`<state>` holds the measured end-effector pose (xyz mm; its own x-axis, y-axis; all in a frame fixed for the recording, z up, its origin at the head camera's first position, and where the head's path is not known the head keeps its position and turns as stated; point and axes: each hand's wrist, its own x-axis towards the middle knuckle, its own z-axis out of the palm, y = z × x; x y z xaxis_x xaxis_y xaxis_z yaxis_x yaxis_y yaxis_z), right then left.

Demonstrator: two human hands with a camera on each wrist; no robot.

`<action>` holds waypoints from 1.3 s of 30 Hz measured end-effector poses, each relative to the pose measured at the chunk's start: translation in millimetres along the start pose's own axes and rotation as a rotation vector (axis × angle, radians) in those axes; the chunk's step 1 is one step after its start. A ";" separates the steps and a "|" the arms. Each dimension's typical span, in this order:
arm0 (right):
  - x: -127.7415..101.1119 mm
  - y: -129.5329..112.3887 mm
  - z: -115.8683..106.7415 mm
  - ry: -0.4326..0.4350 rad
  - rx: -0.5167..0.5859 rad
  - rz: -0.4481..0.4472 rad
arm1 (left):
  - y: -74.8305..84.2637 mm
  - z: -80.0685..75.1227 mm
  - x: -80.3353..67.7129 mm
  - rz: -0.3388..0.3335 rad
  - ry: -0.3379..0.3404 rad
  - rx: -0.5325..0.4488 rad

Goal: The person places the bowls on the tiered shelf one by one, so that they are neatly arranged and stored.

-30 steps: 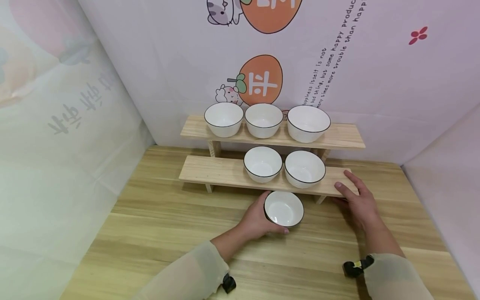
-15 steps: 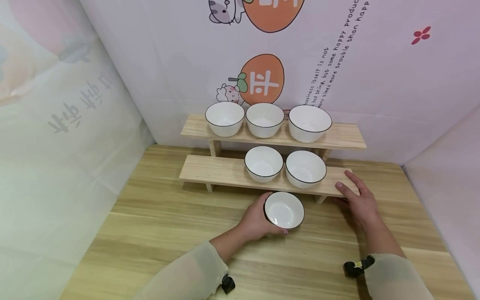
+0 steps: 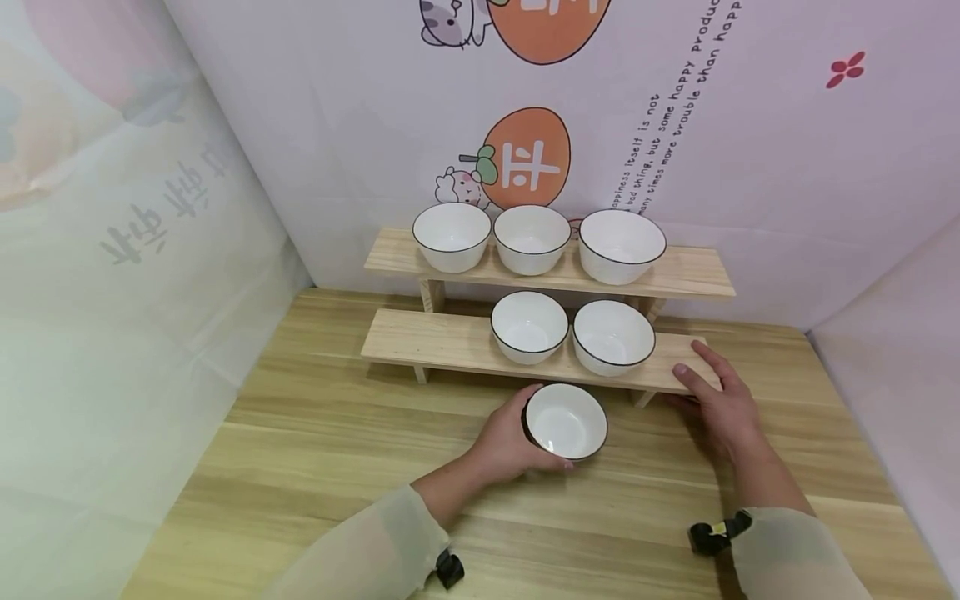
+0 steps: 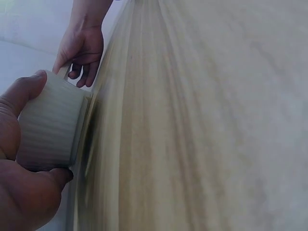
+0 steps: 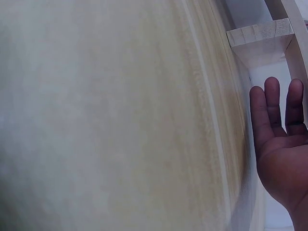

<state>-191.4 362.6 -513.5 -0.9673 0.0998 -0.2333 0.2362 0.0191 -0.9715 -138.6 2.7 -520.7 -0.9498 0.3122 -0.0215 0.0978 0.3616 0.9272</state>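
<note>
The table carries a two-tier wooden rack: three white bowls stand on the top shelf, two on the lower shelf, whose left half is bare. The step in hand looks like lifting a sixth bowl onto that rack. The right hand lies with straight fingers on the right end of the lower shelf, grasping nothing, which steadies the rack; it should bear down while the bowl travels. The left hand is curled around the bowl, thumb on one side of the wall and fingers on the other, as the left wrist view shows; the bowl is on or just above the table, just in front of the lower shelf, and which I cannot tell. A level lift clear of the shelf's front edge, then a gentle set-down beside the neighbouring bowl without knocking its rim, would serve best.
</note>
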 end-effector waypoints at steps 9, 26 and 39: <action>0.5 -1.9 0.7 0.003 -0.008 0.002 | 3.6 -17.3 -8.6 -0.003 0.012 0.011; -0.9 -1.6 -0.6 0.002 0.043 -0.008 | 1.5 -47.0 -15.3 0.003 0.051 0.001; -0.9 -0.7 -0.4 -0.009 -0.009 -0.008 | 5.0 -71.9 -19.9 0.024 0.090 -0.065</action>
<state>-190.6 362.9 -512.6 -0.9699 0.0904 -0.2261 0.2295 0.0292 -0.9729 -140.6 -64.9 -488.8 -0.9705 0.2391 0.0321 0.1044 0.2961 0.9494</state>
